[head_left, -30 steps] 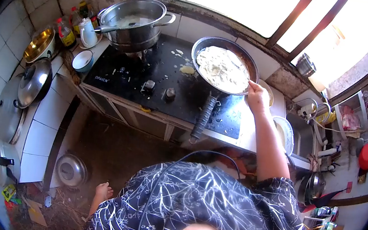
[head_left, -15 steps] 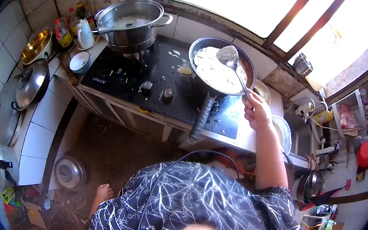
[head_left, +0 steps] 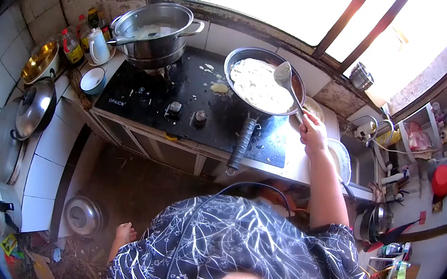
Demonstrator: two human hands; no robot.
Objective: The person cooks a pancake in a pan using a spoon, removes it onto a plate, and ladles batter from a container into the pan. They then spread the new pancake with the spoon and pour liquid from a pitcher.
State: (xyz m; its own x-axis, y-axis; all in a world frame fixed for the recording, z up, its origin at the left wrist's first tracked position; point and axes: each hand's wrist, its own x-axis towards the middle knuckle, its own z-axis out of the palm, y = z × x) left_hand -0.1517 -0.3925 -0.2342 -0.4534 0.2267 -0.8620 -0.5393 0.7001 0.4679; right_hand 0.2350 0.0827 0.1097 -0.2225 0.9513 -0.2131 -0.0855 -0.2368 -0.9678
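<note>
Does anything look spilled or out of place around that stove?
Yes: a yellowish blob and whitish flecks lie on the black cooktop, beside the frying pan. They look like spills, since similar pale food sits inside the pan.

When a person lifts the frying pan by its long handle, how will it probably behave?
The frying pan would probably feel front-heavy, since its wide round body sits at the far end of the long handle. The pale, flat food inside looks soft, so it may slide or fold if the pan tilts.
</note>
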